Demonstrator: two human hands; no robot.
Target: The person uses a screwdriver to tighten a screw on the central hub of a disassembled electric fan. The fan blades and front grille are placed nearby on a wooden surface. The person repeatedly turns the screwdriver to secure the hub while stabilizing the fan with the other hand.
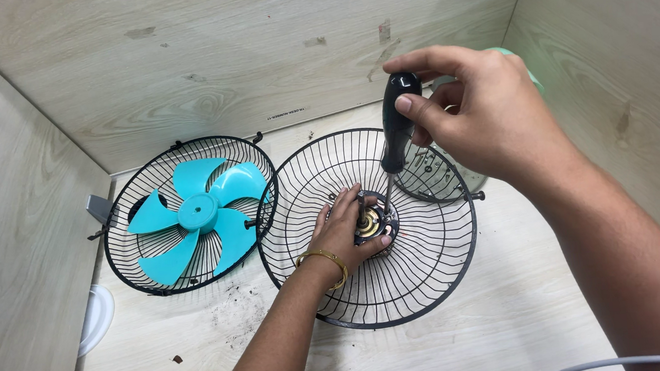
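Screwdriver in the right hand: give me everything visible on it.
The screwdriver has a glossy black handle, plastic by its look, and a thin metal shaft. It stands nearly upright, tilted slightly, tip down at the motor hub in the middle of the black wire fan guard. The right hand grips the handle top, thumb along its side. The left hand rests on the hub beside the shaft.

We see a black-handled screwdriver (398, 126) standing almost upright, its tip at the metal motor hub (372, 223) (brass-coloured at its centre) in the middle of a round black wire fan guard (420, 282) lying flat.
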